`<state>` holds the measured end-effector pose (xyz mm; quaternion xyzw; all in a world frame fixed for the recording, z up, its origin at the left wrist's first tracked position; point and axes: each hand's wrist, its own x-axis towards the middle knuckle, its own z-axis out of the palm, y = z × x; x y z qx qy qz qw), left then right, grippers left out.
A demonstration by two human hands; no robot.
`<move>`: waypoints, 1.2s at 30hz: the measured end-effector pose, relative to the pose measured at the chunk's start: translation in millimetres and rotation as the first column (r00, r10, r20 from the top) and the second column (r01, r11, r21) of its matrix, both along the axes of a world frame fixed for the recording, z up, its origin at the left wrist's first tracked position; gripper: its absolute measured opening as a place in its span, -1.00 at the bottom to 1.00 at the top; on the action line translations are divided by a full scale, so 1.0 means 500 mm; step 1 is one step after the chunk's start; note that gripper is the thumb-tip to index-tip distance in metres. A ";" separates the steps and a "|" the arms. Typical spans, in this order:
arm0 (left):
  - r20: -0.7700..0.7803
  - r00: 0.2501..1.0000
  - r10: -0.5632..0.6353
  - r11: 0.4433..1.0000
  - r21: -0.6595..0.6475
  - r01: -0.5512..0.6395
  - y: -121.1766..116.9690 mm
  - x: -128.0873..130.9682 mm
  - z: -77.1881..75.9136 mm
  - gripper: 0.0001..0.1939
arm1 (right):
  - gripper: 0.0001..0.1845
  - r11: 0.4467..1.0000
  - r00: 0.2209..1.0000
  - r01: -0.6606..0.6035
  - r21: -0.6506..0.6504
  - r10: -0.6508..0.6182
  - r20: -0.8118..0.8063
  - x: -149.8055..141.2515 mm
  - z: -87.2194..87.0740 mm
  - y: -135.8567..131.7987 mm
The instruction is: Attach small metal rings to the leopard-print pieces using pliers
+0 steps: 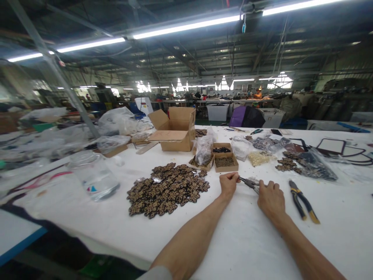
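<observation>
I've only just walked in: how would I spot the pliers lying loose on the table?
Start at the white table and find the person's right hand. Just to the right of it lie the loose pliers, handles spread toward the person. Those handles are dark with yellow-orange parts, and no hand touches them, unlike the gripped tool.

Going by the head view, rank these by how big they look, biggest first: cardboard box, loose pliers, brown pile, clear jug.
1. Brown pile
2. Cardboard box and clear jug: too alike to rank; the jug is nearer
3. Loose pliers
</observation>
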<state>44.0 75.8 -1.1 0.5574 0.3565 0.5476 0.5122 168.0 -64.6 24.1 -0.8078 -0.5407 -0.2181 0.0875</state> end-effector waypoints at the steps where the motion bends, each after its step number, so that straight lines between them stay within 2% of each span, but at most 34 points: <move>1: -0.003 1.000 0.002 1.000 -0.003 -0.002 -0.002 0.000 0.003 -0.67 | -0.68 1.000 1.000 0.002 0.006 -0.002 -0.001 -0.001 0.002 0.000; 6: 0.015 1.000 -0.012 1.000 -0.014 0.013 -0.007 0.006 0.012 -0.72 | -0.67 0.999 0.999 -0.013 0.045 0.012 0.029 0.000 0.016 -0.005; 9: 0.124 0.992 -0.015 0.992 -0.120 0.030 -0.007 0.010 0.020 -0.76 | -0.63 0.999 0.998 -0.013 0.042 0.011 0.055 0.011 0.024 -0.011; 11: 0.273 0.962 0.005 0.954 -0.290 0.077 -0.005 0.011 0.027 -0.81 | -0.64 0.999 0.998 -0.003 0.038 0.001 0.062 0.026 0.027 -0.016; 13: 0.392 0.919 0.041 0.886 -0.440 0.148 -0.002 0.011 0.034 -0.85 | -0.68 0.999 0.998 0.008 0.038 -0.011 0.069 0.045 0.027 -0.021; 16: 0.444 0.892 0.081 0.822 -0.536 0.192 0.008 0.010 0.041 -0.88 | -0.72 0.999 0.996 0.010 0.040 -0.013 0.083 0.075 0.026 -0.027; 20: 0.457 0.883 0.106 0.772 -0.598 0.217 0.027 0.007 0.039 -0.90 | -0.68 0.999 0.997 0.007 0.048 -0.011 0.080 0.100 0.022 -0.031; 26: 0.476 0.876 0.074 0.711 -0.641 0.288 0.040 -0.003 0.037 -0.91 | -0.68 0.999 0.998 -0.001 0.051 -0.002 0.063 0.108 0.016 -0.032; 31: 0.486 0.872 0.055 0.693 -0.648 0.317 0.038 -0.008 0.045 -0.90 | -0.67 0.998 0.999 -0.004 0.057 0.002 0.041 0.111 0.015 -0.031; 36: 0.490 0.871 0.040 0.699 -0.637 0.327 0.036 -0.009 0.048 -0.90 | -0.64 0.996 0.999 -0.054 0.078 0.054 -0.003 0.116 0.002 -0.025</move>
